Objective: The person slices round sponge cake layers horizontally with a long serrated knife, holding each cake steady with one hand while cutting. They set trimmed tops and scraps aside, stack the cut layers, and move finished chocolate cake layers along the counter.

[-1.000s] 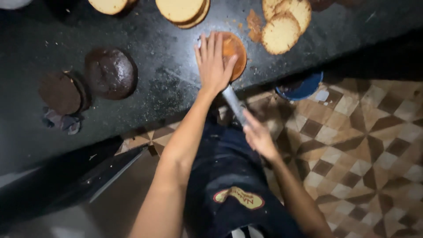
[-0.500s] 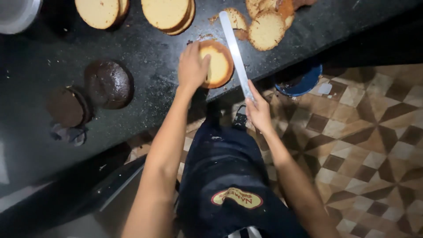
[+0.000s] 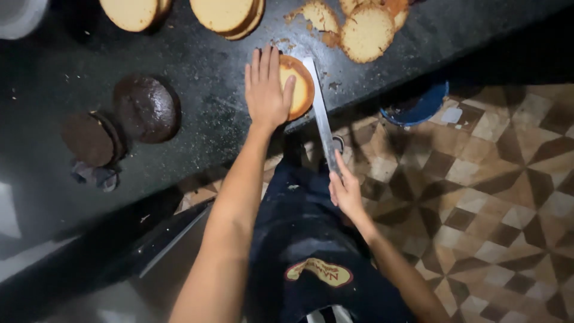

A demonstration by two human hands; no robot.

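Counter point(image 3: 197, 66): dark stone, polished, speckled, dusted with pale crumbs; knife blade point(image 3: 320, 110): bare metal, smooth, dull sheen; round cake point(image 3: 297, 87): porous sponge, matt, browned crust at rim; chocolate cakes point(image 3: 146, 107): matt, slightly rough; floor tiles point(image 3: 508, 179): glazed, patterned, faintly glossy; apron point(image 3: 311, 239): dark cloth, flour-marked.

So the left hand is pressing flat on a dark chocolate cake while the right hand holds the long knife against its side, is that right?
Not quite. The head view shows the left hand flat on a small golden sponge cake, not a chocolate one. The two dark chocolate cakes lie untouched further along the black counter. The right hand does hold the long knife against the cake's side.
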